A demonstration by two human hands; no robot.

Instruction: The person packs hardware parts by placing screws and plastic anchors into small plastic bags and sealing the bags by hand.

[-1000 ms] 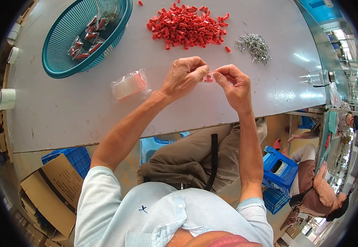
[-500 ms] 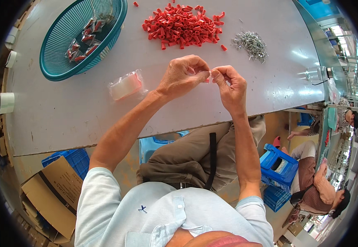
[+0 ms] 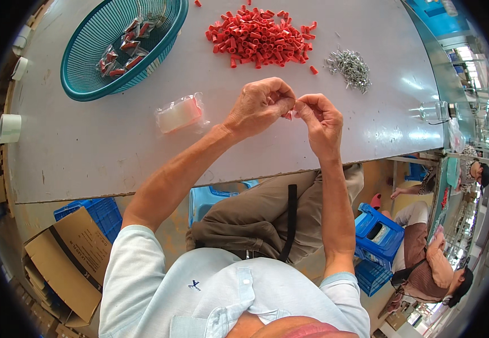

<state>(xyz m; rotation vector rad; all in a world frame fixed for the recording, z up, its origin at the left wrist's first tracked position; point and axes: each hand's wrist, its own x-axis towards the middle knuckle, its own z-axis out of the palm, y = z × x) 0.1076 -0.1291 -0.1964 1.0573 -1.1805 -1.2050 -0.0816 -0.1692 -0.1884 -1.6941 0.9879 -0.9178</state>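
Over the near part of the table, my left hand [image 3: 260, 107] and my right hand [image 3: 322, 125] meet fingertip to fingertip. Both are closed in a pinch on a small clear plastic bag [image 3: 288, 115] with something red in it, mostly hidden by the fingers. Beyond them lies a heap of short red plastic tubes [image 3: 258, 38]. A pile of small silvery metal pins or screws [image 3: 350, 69] is to its right. Left of my left hand rests a clear packet of plastic bags [image 3: 179, 114] with a red band.
A teal plastic basket [image 3: 81, 84] at the far left holds several bagged red pieces [image 3: 127, 48]. Tape rolls [image 3: 9, 128] line the left edge. A glass jar [image 3: 433, 110] stands at right. Below are blue stools [image 3: 378, 231] and a cardboard box [image 3: 67, 262]; another person [image 3: 433, 265] sits at right.
The table and its things appear slightly shifted right and upward in the view. My hands stay together, pinching the small bag, with the fingers slightly rearranged.
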